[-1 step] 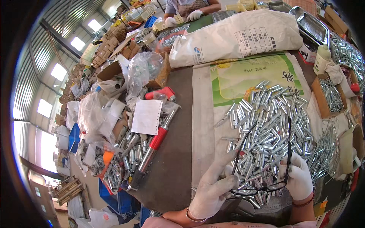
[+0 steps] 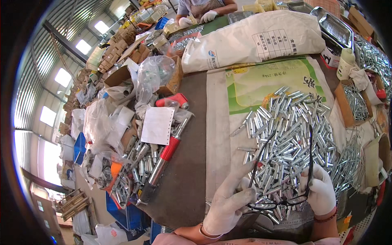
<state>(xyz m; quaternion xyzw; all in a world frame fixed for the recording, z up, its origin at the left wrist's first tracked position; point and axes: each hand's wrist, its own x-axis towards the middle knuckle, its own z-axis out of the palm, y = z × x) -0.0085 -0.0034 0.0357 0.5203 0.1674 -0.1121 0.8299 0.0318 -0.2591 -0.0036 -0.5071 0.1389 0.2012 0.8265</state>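
A pair of black-framed eyeglasses (image 2: 284,202) is held between my two white-gloved hands at the near edge of the table. Its temples are unfolded and point away from me. My left hand (image 2: 228,202) pinches the left side of the frame near the hinge. The right side is gripped by my right hand (image 2: 321,192), with the fingers curled in. Under and beyond the glasses lies a heap of short silver metal tubes (image 2: 290,143), spread on a flattened white and green woven sack (image 2: 218,134).
A folded white sack (image 2: 253,38) lies across the far side. At left are a red-handled tool (image 2: 165,161), a paper sheet (image 2: 157,125) and loose metal sockets. Long thin rods (image 2: 349,165) and a carton of pins (image 2: 354,102) sit at right. Another person's gloved hands (image 2: 209,16) show beyond.
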